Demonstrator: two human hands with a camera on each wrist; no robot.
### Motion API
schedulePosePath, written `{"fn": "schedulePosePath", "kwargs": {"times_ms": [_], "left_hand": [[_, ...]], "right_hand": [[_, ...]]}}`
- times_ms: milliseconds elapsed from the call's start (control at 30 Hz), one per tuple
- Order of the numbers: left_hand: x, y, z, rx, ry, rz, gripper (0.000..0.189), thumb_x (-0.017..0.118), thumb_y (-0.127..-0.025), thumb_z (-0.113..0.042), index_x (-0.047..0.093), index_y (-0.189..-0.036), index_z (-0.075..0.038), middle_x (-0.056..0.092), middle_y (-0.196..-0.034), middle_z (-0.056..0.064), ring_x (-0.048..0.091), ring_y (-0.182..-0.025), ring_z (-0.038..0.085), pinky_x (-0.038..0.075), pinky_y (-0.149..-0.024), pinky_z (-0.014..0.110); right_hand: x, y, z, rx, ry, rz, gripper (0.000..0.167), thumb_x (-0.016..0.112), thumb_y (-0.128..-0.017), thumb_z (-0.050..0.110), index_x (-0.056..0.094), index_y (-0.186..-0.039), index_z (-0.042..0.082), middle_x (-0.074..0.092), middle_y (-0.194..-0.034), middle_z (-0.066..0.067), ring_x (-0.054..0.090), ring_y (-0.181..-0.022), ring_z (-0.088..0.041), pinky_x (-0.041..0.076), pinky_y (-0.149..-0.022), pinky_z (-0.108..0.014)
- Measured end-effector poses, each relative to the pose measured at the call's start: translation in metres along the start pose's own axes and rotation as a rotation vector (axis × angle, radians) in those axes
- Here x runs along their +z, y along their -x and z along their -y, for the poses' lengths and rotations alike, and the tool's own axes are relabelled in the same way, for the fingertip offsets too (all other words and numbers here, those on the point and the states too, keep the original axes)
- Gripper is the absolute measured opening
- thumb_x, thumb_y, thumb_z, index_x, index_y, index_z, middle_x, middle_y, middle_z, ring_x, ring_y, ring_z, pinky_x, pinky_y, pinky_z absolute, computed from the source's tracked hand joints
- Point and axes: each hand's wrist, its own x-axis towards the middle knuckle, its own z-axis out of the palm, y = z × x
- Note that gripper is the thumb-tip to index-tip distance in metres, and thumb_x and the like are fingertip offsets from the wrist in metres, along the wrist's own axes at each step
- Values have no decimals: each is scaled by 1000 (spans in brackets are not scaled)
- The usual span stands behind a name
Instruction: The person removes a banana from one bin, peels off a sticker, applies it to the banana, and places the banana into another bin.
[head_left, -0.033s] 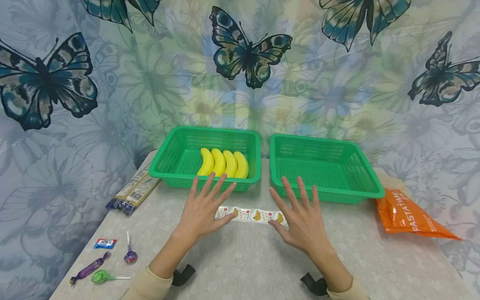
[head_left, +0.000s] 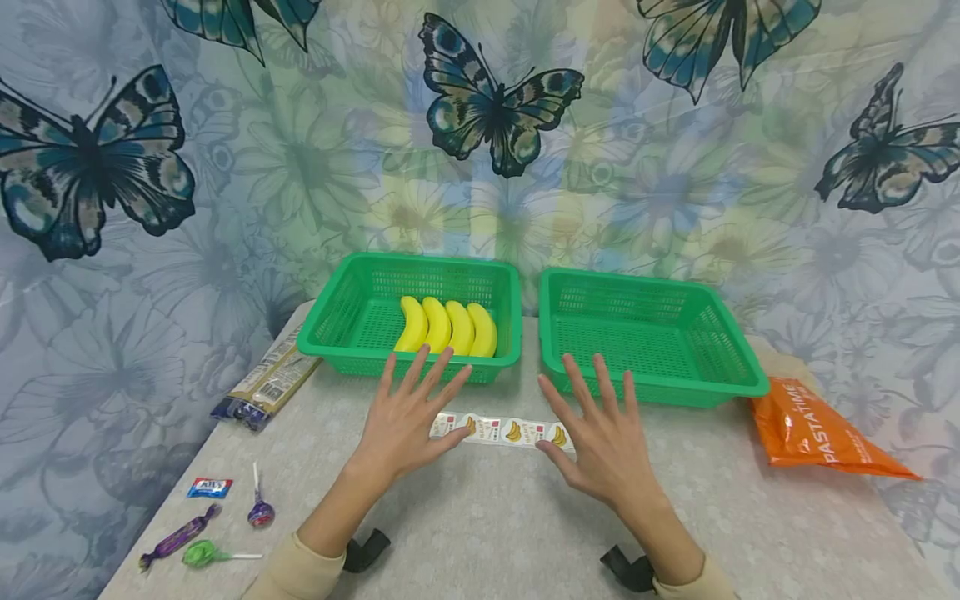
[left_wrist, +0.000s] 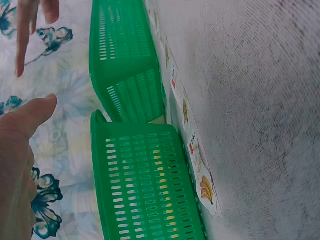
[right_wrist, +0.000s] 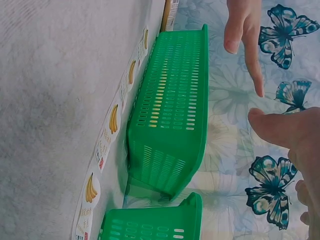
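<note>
Both hands are held out over the table with fingers spread and nothing in them. In the head view the left hand [head_left: 408,429] overlaps the front rim of the left green basket [head_left: 330,350]. Inside that basket several yellow bananas [head_left: 459,329] lie side by side. The right hand [head_left: 603,446] is in front of the right green basket [head_left: 645,392], whose inside shows only its slotted floor. Between the hands a strip of banana stickers [head_left: 513,431] lies flat on the table, its ends partly hidden behind them. The wrist views show the strip [left_wrist: 190,135] running along the basket fronts.
An orange pasta bag [head_left: 825,429] lies at the right, beside the right basket. A gold and dark packet [head_left: 270,375] is left of the left basket. At the front left are two lollipops [head_left: 261,512], a purple wrapped candy [head_left: 180,537] and a small wrapped sweet [head_left: 210,487].
</note>
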Motion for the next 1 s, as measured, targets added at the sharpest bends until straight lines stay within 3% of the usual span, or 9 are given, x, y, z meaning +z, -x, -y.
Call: {"fn": "schedulePosePath", "kwargs": {"times_ms": [133, 233, 333, 433, 633, 800, 900, 1000], "left_hand": [[-1, -1, 0, 2, -4, -4, 80, 52, -85, -70, 30, -154, -34, 24, -163, -1, 24, -150, 29, 19, -117, 64], [-1, -1, 0, 2, -6, -11, 81, 53, -85, -71, 30, -154, -34, 25, -163, -1, 25, -149, 30, 20, -117, 65], [-1, 0, -1, -1, 6, -12, 82, 56, -84, -70, 30, -153, -34, 25, -163, -1, 24, -150, 30, 20, -117, 65], [-1, 0, -1, -5, 21, -6, 83, 58, -83, -68, 30, -153, -34, 25, -162, -2, 21, -151, 29, 18, -118, 65], [-3, 1, 3, -3, 27, 17, 82, 54, -85, -69, 28, -154, -33, 22, -163, -1, 19, -151, 30, 18, -118, 64], [-6, 0, 18, -52, 102, 55, 89, 56, -85, -68, 19, -157, -31, 12, -166, 0, 9, -153, 31, 19, -117, 65], [-7, -1, 35, -124, 169, 54, 95, 59, -84, -66, 11, -158, -31, 3, -167, 0, 10, -153, 33, 25, -114, 65], [-8, 0, 58, -234, 272, 30, 98, 62, -84, -63, 6, -158, -32, -1, -166, -1, 25, -147, 39, 36, -106, 66]], "right_hand": [[-1, -1, -1, -7, 13, 6, 72, 40, -92, 65, 31, -154, 28, 22, -163, -10, 9, -151, -41, 22, -109, -74], [-2, -1, -1, -13, 19, 9, 83, 58, -83, 60, 30, -154, 28, 19, -164, -9, 9, -151, -41, 22, -109, -74], [-2, -1, 1, -20, 17, -5, 88, 66, -79, 58, 31, -154, 28, 20, -164, -10, 11, -150, -42, 22, -109, -74], [-2, 1, 2, -25, 7, -21, 85, 63, -82, 60, 32, -154, 27, 21, -163, -10, 14, -150, -43, 22, -109, -74], [-3, 2, 3, -19, -16, -39, 71, 36, -95, 66, 33, -153, 26, 24, -162, -11, 15, -149, -43, 23, -108, -74], [-4, 2, 4, -13, -22, -36, 69, 26, -97, 66, 33, -153, 26, 26, -161, -11, 15, -149, -42, 23, -108, -73], [-4, 2, 4, -16, -20, -31, 69, 29, -97, 66, 33, -153, 26, 25, -162, -11, 15, -149, -42, 24, -109, -73], [-4, 1, 5, -22, -17, -26, 73, 48, -92, 62, 33, -154, 26, 24, -162, -11, 15, -149, -43, 24, -108, -73]]}}
